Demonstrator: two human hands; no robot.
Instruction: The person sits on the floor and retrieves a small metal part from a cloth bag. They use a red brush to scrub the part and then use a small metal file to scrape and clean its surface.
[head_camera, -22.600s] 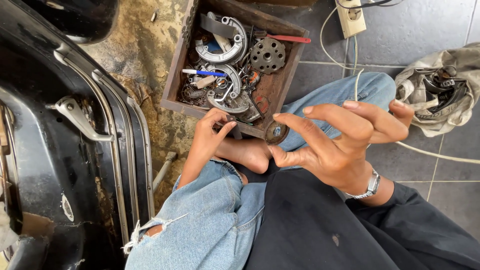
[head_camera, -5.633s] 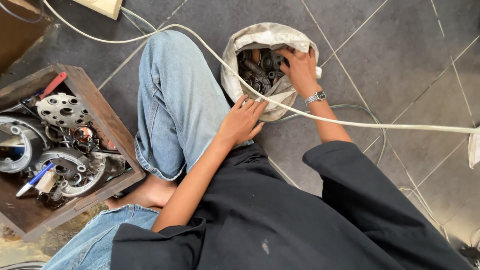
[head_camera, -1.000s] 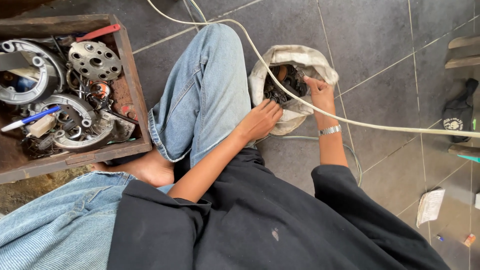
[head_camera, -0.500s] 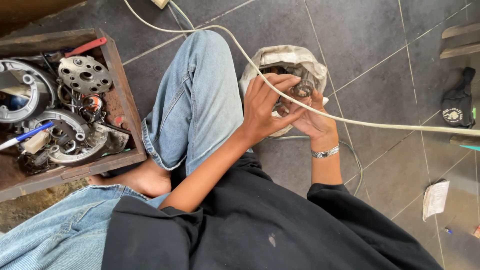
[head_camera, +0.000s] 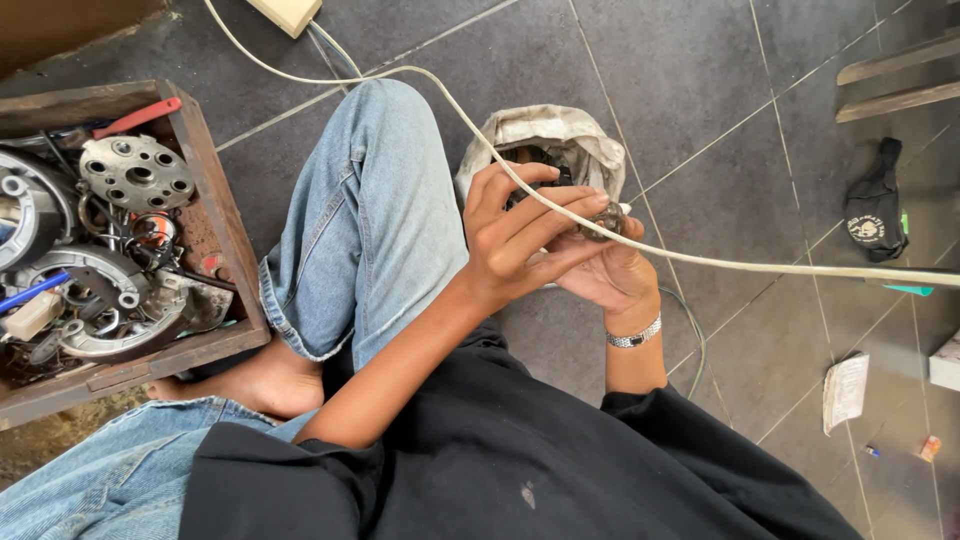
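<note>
1. My left hand (head_camera: 510, 245) is raised in front of me, just past my bent knee in blue jeans (head_camera: 375, 215). Its fingers (head_camera: 545, 212) are stretched out and loosely spread, lying across my right hand, their tips reaching to a small round dark metal part (head_camera: 603, 219).
2. My right hand (head_camera: 600, 272) sits under the left, palm turned up, with a silver metal wristwatch (head_camera: 634, 335) on the wrist. Its fingers are curled up round the small round metal part, which rests at their tips. Most of these fingers are covered by the left hand, so I cannot tell how tightly they close.
3. The metal part is held between both hands, above the floor and just this side of a dirty white cloth bag (head_camera: 560, 135). Its exact form is too small to make out.
4. The cloth bag lies open on the dark grey tiled floor (head_camera: 700, 80), beside my knee, with dark metal pieces visible in its mouth.
5. A thick cream-coloured cable (head_camera: 760, 266) runs from a cream socket strip (head_camera: 287, 13) at the top, over my knee, across my left fingers and away to the right.
6. On my left stands a brown wooden box (head_camera: 215, 215) on the floor, filled with grey metal brake shoes, a perforated round metal disc (head_camera: 137, 172) and springs.
7. A black cloth item (head_camera: 875, 210) lies on the tiles well to the right.
</note>
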